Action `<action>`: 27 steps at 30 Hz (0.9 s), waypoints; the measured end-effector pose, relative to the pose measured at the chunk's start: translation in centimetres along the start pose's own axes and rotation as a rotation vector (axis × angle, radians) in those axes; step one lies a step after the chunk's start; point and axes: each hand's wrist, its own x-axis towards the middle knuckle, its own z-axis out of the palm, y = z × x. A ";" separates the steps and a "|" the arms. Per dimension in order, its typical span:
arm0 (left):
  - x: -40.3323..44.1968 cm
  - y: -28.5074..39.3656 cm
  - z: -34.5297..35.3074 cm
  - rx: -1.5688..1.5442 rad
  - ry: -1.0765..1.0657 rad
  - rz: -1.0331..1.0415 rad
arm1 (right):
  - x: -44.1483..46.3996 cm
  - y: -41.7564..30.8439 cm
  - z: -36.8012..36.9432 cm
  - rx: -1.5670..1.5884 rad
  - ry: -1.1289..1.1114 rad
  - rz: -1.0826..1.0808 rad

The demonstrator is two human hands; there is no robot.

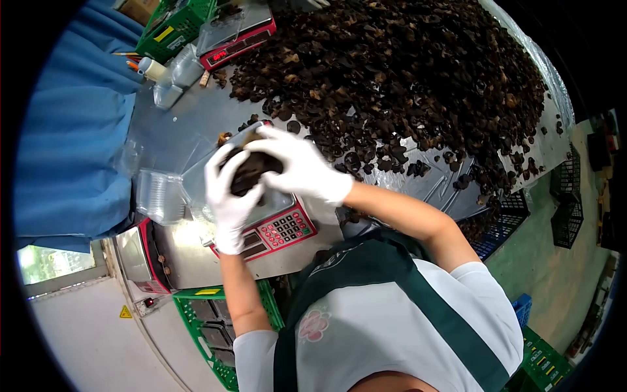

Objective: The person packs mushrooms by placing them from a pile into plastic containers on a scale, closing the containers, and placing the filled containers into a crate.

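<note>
My left hand (230, 196) and my right hand (297, 163), both in white gloves, curl around a clump of dark wood ear mushrooms (248, 173) from either side. The clump is above the pan of a red digital scale (287, 225), whose keypad faces me. Part of the pan and display is hidden by my hands and the clump. Whether a container lies under the clump, I cannot tell. A few loose mushroom pieces lie just beyond the scale. My hands are slightly blurred.
A large heap of wood ear mushrooms (405, 72) covers the table's far and right parts. Stacked clear plastic trays (160, 196) stand left of the scale. A second red scale (238, 46) and a green crate (176, 29) are at the back left. Another green crate (196, 326) sits below the table edge.
</note>
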 end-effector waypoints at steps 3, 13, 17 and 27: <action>-2.4 -5.1 -3.8 0.065 0.059 -0.065 | 3.3 -1.3 6.0 0.050 -0.153 0.044; -7.3 -10.3 -3.9 0.396 -0.266 -0.322 | 3.2 0.0 13.9 -0.620 -0.511 -0.163; -6.2 -8.2 -4.2 0.289 -0.350 -0.255 | 3.8 -1.6 6.9 -0.404 -0.559 -0.083; -8.0 -7.2 -5.7 0.009 0.259 -0.575 | -7.5 13.5 -11.4 -1.083 -0.095 0.656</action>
